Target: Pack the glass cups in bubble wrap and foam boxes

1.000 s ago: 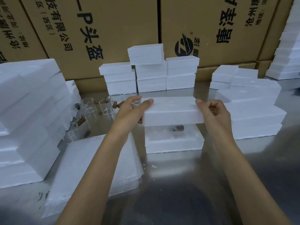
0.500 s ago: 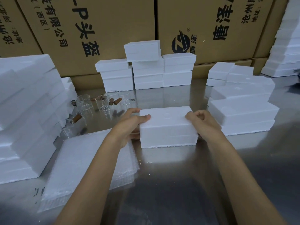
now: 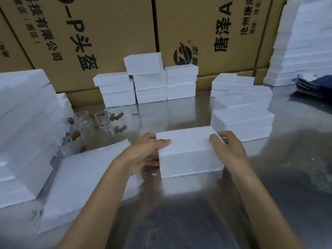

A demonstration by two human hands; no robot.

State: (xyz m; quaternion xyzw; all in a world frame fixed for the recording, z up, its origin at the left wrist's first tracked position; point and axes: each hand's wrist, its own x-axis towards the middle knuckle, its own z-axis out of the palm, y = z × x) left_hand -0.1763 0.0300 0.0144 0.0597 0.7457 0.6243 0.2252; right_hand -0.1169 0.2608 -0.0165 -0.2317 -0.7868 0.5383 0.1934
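I've pressed the lid down; both hands, left hand (image 3: 143, 151) and right hand (image 3: 228, 150), grip the closed foam box (image 3: 188, 151), glass cups (image 3: 100, 119) at ten o'clock remain.

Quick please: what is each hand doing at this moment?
Left hand: closed on the left end of the foam box.
Right hand: closed on the right end of the same box.
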